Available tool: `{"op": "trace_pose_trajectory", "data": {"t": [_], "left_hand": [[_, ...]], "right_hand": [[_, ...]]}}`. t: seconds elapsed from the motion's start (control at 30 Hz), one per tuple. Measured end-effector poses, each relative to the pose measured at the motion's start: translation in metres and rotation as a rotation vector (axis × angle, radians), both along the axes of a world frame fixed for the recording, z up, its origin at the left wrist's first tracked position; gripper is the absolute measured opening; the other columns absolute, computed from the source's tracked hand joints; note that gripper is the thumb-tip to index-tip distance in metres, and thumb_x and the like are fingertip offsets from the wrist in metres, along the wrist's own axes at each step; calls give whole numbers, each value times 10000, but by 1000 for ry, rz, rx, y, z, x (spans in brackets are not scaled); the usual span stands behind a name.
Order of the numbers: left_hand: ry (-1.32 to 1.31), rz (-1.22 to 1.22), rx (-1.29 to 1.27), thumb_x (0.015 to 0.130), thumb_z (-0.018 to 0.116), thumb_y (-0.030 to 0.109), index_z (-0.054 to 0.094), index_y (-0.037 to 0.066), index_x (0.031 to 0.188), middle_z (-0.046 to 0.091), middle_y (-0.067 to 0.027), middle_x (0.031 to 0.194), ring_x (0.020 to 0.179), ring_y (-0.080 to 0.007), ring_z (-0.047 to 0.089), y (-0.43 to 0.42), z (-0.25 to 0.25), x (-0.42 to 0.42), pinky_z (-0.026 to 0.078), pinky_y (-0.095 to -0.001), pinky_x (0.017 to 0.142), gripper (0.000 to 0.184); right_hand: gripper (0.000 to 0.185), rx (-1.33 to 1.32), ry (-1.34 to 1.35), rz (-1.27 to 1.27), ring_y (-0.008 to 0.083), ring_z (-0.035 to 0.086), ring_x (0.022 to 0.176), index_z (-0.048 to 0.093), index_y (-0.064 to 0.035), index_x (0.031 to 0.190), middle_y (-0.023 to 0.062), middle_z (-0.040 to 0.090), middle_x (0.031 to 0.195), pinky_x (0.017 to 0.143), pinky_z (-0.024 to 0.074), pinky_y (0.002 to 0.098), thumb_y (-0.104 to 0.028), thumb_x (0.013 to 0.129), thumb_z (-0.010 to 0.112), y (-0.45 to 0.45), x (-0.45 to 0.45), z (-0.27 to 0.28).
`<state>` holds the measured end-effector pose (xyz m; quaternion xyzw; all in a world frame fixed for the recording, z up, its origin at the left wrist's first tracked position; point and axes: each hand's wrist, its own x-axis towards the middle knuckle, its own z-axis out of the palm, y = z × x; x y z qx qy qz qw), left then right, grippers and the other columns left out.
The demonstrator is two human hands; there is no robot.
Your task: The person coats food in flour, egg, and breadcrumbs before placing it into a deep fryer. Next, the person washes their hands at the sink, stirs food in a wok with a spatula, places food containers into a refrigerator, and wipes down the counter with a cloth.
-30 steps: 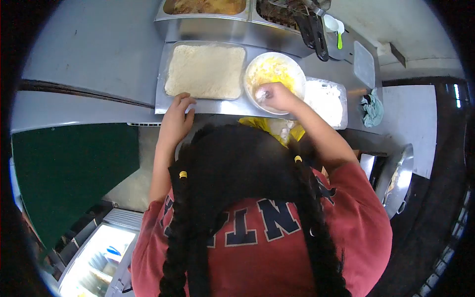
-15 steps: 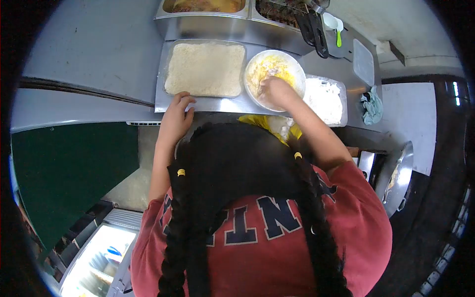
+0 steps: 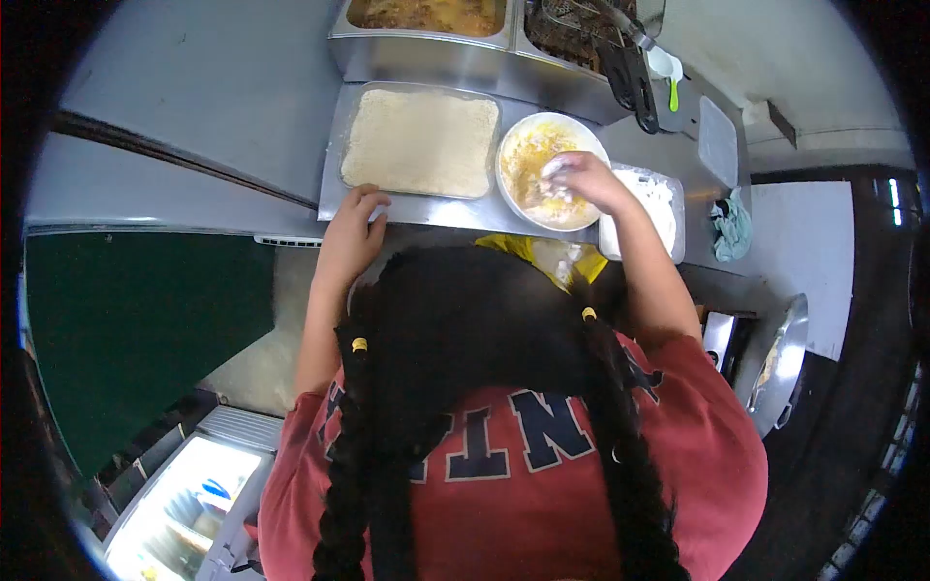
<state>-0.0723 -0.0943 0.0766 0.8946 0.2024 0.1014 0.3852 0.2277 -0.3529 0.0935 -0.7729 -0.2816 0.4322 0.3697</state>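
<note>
A white bowl (image 3: 503, 190) holds a crumbly yellow and white mixture (image 3: 539, 160). Over its right half is my right hand (image 3: 584, 182), fingers bent down and drawn together, their tips coated white. Whatever they may be gripping is hidden. My left hand (image 3: 356, 230) rests at the counter's front edge, touching the near left corner of a clear tray (image 3: 497, 145), its fingers loosely bent and apart. A level layer of pale crumbs or flour (image 3: 421, 140) fills that tray. Right of the bowl, partly under my right forearm, stands a smaller clear container (image 3: 681, 232) with white powder (image 3: 662, 205).
Steel food pans (image 3: 426, 48) stand behind the trays. Black-handled baskets (image 3: 630, 82), a green-handled white scoop (image 3: 673, 87) and a teal cloth (image 3: 732, 228) are at the right. A yellow bag (image 3: 523, 248) lies below the bowl. A large metal pan (image 3: 781, 363) sits far right.
My right hand has lifted from deep in the bowl and shifted right, showing whitened fingertips. My left hand stays by the tray corner. The whole view has shifted slightly.
</note>
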Motion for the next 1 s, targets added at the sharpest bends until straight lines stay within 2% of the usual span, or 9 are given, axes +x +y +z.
{"op": "trace_pose_trajectory", "data": {"t": [0.03,0.17,0.3,0.47,0.57,0.67,0.77,0.87,1.0], "left_hand": [[-1,7,17,835,588,49,590,64,1044,551,-144,1212,1041,-355,574,2,0,-2,487,-405,830,209],[6,39,13,837,588,55,589,65,1045,550,-143,1218,1036,-357,575,9,-2,-12,486,-406,832,208],[-8,47,51,836,591,65,589,67,1045,547,-144,1227,1006,-361,586,18,1,-20,486,-409,826,209],[11,72,18,830,593,64,586,64,1043,545,-151,1230,918,-351,612,28,4,-30,491,-415,792,213],[-31,66,89,828,596,63,584,62,1040,545,-153,1225,871,-342,620,36,3,-38,492,-417,770,213],[25,69,53,850,587,29,582,62,1065,527,-147,1267,1018,-342,593,41,8,-43,492,-384,802,218],[69,93,-33,841,588,21,583,63,1074,531,-148,1262,1039,-342,589,49,8,-42,491,-381,820,237],[-145,68,52,826,566,-10,586,61,1090,537,-159,1249,1054,-358,578,59,-15,-29,480,-398,857,274],[-300,160,195,803,489,-74,578,54,1136,479,-186,1308,1196,-389,469,70,-42,3,394,-435,987,368]], "right_hand": [[209,29,56,-134,107,611,750,681,-18,992,34,689,868,685,495,266,-123,819,631,0,3,12],[214,111,78,-68,110,629,819,642,-45,1037,26,672,907,730,499,265,-87,834,586,21,21,38],[207,335,-154,149,104,617,821,637,-30,1024,15,659,887,739,496,260,-74,831,579,85,3,81],[222,456,-336,271,100,615,834,637,-3,1025,43,666,880,757,498,272,-52,819,573,175,-30,66],[233,401,-404,342,185,659,810,683,-28,985,120,698,896,760,511,319,-76,759,651,205,-35,28],[244,58,-654,464,261,675,842,691,-17,972,145,701,892,803,517,386,-103,745,673,207,-28,-20],[374,-79,-866,445,348,643,950,658,-31,1080,189,664,1009,863,505,441,-166,737,723,197,-42,-33],[735,-286,-875,201,447,553,1079,516,-52,1276,248,497,1219,908,492,458,-278,651,830,185,-88,-25],[717,-220,-755,17,416,570,1071,543,-27,1237,245,557,1160,910,489,445,-242,622,842,191,-83,-61]]}}
